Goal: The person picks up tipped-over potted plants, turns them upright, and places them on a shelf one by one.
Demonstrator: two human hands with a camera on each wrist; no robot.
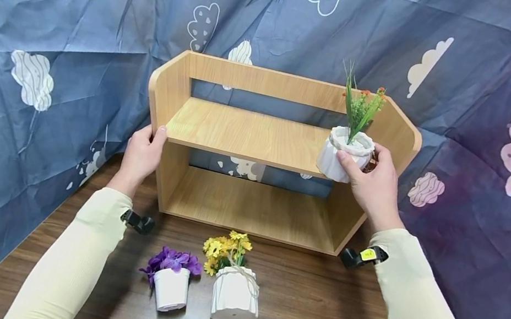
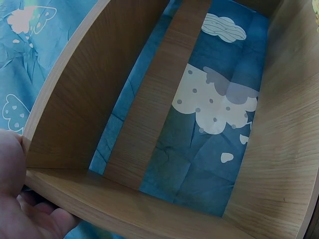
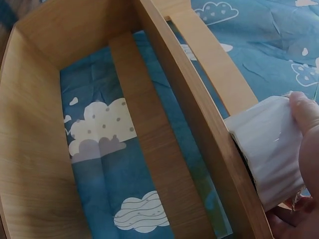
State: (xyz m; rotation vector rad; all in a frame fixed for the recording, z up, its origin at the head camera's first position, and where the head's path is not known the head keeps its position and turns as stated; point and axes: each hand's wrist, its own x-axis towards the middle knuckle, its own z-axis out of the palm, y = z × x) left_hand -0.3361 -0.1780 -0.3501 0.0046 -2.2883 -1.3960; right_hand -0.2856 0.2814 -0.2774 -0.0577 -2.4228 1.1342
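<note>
My right hand [image 1: 377, 184] grips a white ribbed pot [image 1: 340, 156] with green leaves and small orange flowers [image 1: 363, 107], thumb on its front. The pot is at the right end of the upper shelf [image 1: 250, 132], overlapping the front edge in the head view. In the right wrist view, the pot's side [image 3: 271, 144] shows right at the board's edge. On the other side, my left hand [image 1: 142, 155] holds the left side panel of the wooden shelf unit [image 1: 173, 91], thumb at the front. The left wrist view shows those fingers [image 2: 47, 219] curled against the panel.
On the dark wooden table [image 1: 308, 302], a small white pot of purple flowers [image 1: 171, 288] lies tipped back in front of the unit. Beside it lies a larger white pot [image 1: 234, 301] with yellow flowers and a twine bow. A blue cloud-print cloth [image 1: 108, 13] hangs behind.
</note>
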